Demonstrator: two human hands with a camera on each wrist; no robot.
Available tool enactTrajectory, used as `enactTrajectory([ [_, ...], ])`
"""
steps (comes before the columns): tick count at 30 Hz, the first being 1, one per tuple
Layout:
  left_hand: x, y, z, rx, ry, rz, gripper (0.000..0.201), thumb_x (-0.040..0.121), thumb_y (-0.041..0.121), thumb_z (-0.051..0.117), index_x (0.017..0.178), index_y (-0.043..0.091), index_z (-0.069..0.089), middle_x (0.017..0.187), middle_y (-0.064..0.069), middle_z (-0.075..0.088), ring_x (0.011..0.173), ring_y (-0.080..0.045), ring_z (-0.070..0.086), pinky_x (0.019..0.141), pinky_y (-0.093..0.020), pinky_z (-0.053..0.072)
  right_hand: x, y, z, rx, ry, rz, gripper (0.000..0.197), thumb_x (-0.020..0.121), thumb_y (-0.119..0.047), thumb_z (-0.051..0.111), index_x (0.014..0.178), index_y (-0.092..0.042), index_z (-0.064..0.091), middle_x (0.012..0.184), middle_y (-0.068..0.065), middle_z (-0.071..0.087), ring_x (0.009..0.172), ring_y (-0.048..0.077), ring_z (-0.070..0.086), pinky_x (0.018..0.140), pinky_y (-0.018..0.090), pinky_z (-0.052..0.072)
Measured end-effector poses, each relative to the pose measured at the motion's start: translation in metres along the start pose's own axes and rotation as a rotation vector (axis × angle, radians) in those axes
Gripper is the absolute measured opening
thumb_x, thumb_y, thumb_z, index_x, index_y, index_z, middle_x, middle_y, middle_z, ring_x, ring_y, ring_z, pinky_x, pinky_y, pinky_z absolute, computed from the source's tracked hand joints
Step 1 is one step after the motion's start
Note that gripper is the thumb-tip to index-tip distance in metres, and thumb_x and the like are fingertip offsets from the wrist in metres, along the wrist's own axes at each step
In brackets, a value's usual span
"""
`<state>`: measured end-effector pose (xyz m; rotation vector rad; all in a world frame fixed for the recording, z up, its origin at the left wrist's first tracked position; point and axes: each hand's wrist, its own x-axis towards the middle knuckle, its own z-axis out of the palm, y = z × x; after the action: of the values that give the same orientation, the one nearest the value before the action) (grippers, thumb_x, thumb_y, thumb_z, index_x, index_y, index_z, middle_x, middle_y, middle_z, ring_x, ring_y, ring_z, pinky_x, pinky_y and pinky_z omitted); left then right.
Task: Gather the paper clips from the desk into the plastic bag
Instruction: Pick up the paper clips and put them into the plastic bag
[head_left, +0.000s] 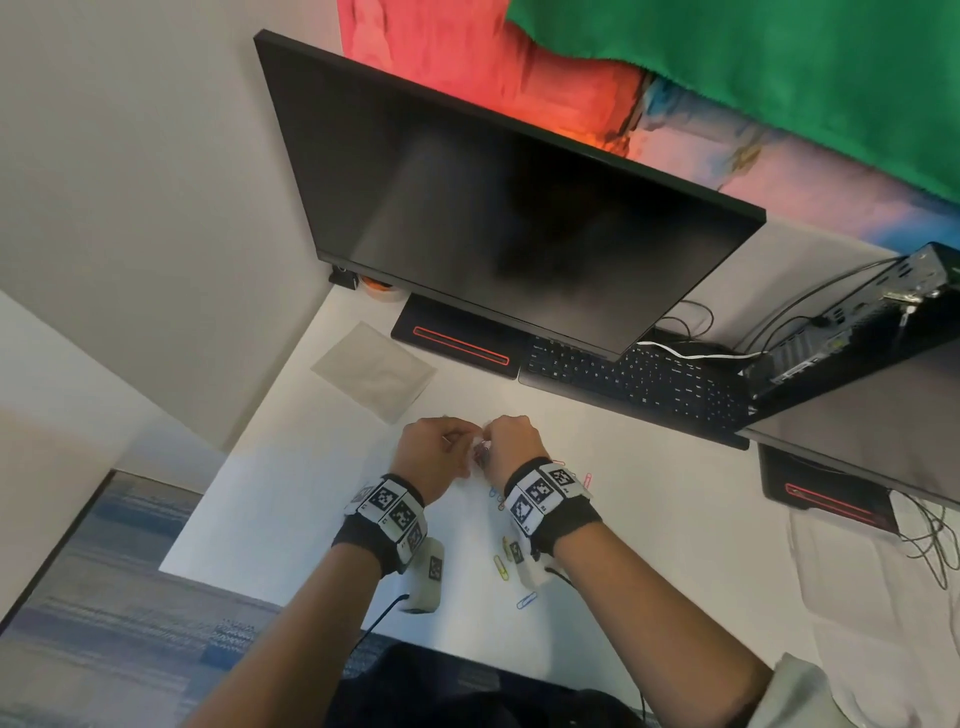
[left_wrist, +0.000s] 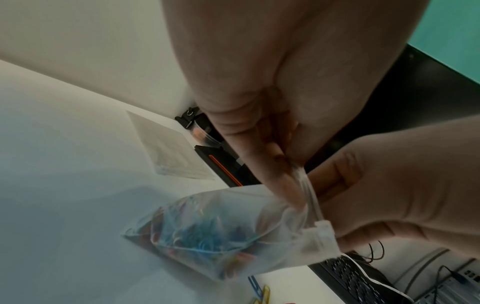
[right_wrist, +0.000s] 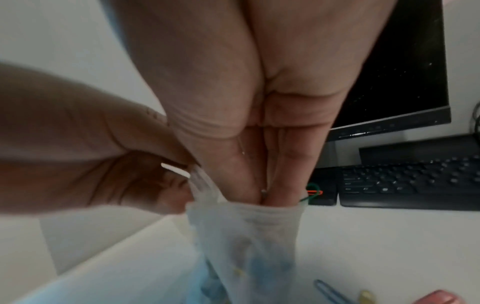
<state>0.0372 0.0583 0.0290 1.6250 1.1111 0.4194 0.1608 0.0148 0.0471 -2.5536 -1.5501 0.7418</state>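
Fingers of the right hand (right_wrist: 259, 144) pinch paper clips (right_wrist: 313, 192) inside the plastic bag (left_wrist: 207, 232) mouth gripped by the left hand (left_wrist: 259, 102), hidden overhead.

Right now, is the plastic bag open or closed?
Open: right hand fingers reach into the plastic bag mouth; left hand pinches its rim.

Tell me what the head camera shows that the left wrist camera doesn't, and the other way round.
Only the head view shows the whole monitor, both wristbands, and loose paper clips scattered on the desk near the right forearm. Only the left wrist view shows the plastic bag clearly: already holding many coloured clips, its mouth pinched by the left hand, with the right hand at the opening. Both show the hands meeting at the bag, the flat clear sleeve lying farther back, and the keyboard.
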Motion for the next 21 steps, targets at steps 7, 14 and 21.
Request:
enactTrajectory([
  [7,-0.004,0.007,-0.011,-0.082,0.043,-0.033,0.016,0.094,0.012,0.061,0.105,0.009,0.073,0.073,0.001,0.068,0.065,-0.024,0.071,0.067,-0.039,0.063,0.0,0.008,-0.011,0.836,0.016,0.163,0.022,0.078,-0.002,0.066,0.092,-0.016,0.076,0.087,0.004,0.075,0.079,0.016,0.072,0.076,0.022,0.059],
  [14,-0.008,0.004,-0.008,-0.049,0.009,-0.022,0.016,0.093,0.012,0.063,0.102,0.012,0.076,0.072,-0.004,0.071,0.063,-0.024,0.072,0.068,-0.042,0.063,-0.013,0.01,-0.004,1.039,-0.045,0.192,0.016,0.071,0.001,0.081,0.085,-0.006,0.077,0.079,0.011,0.076,0.073,0.024,0.074,0.074,0.035,0.061],
  [21,-0.006,0.004,-0.022,-0.099,0.075,-0.06,0.017,0.094,0.013,0.06,0.102,0.015,0.075,0.083,-0.004,0.073,0.064,-0.019,0.073,0.067,-0.038,0.063,-0.012,0.086,-0.01,0.575,0.17,0.253,0.023,0.089,-0.011,0.062,0.108,-0.019,0.071,0.11,-0.004,0.066,0.093,0.015,0.064,0.084,0.021,0.05],
])
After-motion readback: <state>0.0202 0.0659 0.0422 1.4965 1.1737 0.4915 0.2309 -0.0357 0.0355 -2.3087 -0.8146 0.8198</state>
